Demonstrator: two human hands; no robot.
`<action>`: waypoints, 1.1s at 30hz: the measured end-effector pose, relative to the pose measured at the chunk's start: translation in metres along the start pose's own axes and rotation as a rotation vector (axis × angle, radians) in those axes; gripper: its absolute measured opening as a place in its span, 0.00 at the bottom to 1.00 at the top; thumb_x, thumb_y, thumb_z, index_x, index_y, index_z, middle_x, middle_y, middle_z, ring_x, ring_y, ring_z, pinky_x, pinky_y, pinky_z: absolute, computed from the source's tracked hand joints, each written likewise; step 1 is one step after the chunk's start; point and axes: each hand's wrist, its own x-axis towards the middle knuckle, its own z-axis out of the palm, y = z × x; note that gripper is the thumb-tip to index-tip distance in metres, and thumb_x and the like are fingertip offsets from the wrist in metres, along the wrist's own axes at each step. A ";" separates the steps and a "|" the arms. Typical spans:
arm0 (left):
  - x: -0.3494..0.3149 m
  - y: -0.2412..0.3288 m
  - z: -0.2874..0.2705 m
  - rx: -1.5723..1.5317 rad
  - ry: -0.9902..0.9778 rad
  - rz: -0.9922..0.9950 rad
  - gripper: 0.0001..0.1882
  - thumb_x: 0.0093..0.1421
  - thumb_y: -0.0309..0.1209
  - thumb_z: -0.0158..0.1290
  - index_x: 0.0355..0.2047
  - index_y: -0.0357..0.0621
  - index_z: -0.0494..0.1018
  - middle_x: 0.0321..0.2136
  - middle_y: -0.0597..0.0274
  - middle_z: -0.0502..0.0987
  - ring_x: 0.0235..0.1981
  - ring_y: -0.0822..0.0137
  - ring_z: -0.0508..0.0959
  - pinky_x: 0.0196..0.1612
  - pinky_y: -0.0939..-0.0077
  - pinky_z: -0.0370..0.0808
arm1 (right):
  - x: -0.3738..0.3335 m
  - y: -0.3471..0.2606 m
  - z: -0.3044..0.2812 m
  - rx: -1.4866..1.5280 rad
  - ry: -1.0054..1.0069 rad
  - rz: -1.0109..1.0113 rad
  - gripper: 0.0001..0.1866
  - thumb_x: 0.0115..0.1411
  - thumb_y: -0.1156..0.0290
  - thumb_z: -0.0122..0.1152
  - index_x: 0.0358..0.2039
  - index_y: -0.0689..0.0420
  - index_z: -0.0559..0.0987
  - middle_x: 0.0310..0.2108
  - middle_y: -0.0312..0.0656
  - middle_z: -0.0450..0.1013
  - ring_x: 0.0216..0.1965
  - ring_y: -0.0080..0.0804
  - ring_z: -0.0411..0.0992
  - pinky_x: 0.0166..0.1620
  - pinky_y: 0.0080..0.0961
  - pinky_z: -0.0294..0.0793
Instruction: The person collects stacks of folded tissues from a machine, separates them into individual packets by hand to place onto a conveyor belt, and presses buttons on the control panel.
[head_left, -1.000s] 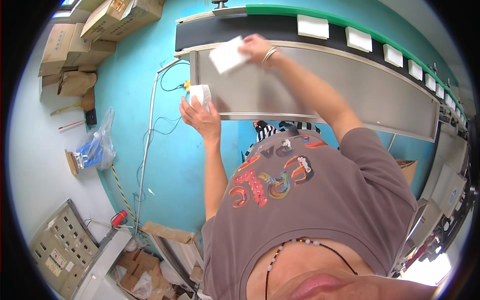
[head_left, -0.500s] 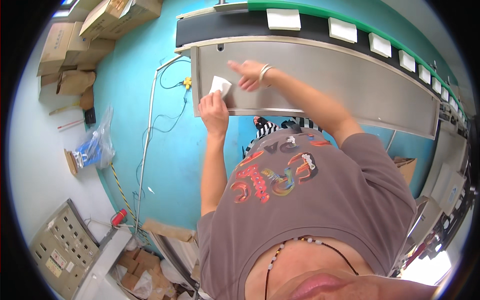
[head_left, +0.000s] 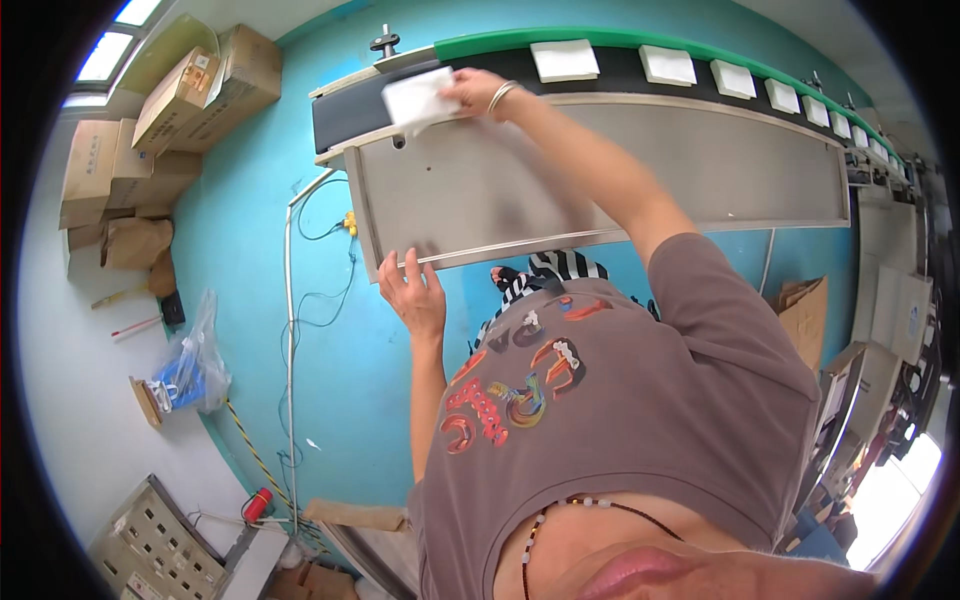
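Note:
My right hand (head_left: 478,92) is closed on one end of a white folded tissue stack (head_left: 415,102), thumb and fingers pinching its right edge. The stack hangs over the left end of the black conveyor belt (head_left: 342,112), slightly blurred; whether it touches the belt I cannot tell. My left hand (head_left: 412,300) holds nothing, its fingers apart at the near left edge of the steel tray (head_left: 620,165). Farther along the belt, several similar white stacks lie in a spaced row, the nearest white stack (head_left: 564,61) to the right of my right hand.
A green guide rail (head_left: 620,38) runs along the belt's far side, with a black clamp (head_left: 384,42) at its left. Cardboard boxes (head_left: 110,165) are piled at the far left. Cables and a yellow plug (head_left: 350,223) hang beside the tray's left end. Machinery stands at the right.
My right hand has swung up and left to the belt with a white tissue stack in it. My left hand has let go of a white piece and drawn back to the tray's near edge.

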 end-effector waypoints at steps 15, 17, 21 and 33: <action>-0.039 0.014 0.025 -0.070 0.127 -0.484 0.16 0.51 0.27 0.56 0.41 0.40 0.73 0.49 0.46 0.66 0.51 0.47 0.65 0.54 0.55 0.62 | -0.113 0.049 -0.003 -0.899 -0.149 -0.463 0.12 0.56 0.68 0.52 0.39 0.58 0.73 0.34 0.51 0.75 0.37 0.49 0.73 0.43 0.38 0.72; -0.050 0.010 0.024 -0.102 0.157 -0.525 0.16 0.51 0.29 0.55 0.41 0.40 0.73 0.47 0.43 0.67 0.51 0.47 0.65 0.55 0.55 0.61 | -0.125 0.059 0.021 -0.912 -0.332 -0.400 0.13 0.56 0.66 0.52 0.40 0.57 0.74 0.35 0.50 0.75 0.38 0.47 0.74 0.43 0.37 0.73; -0.033 0.021 0.034 -0.202 0.241 -0.637 0.14 0.49 0.29 0.56 0.38 0.42 0.74 0.48 0.46 0.67 0.51 0.47 0.66 0.54 0.56 0.63 | -0.116 0.085 0.039 -0.743 -0.500 -0.198 0.13 0.58 0.67 0.56 0.41 0.58 0.75 0.33 0.44 0.77 0.34 0.30 0.76 0.39 0.26 0.74; -0.169 -0.140 -0.130 0.218 0.754 -1.038 0.12 0.49 0.25 0.57 0.35 0.40 0.74 0.47 0.45 0.67 0.46 0.47 0.68 0.46 0.60 0.70 | -0.118 0.151 0.335 -0.988 -1.233 -0.399 0.14 0.57 0.67 0.59 0.41 0.60 0.75 0.34 0.43 0.77 0.34 0.29 0.76 0.38 0.25 0.74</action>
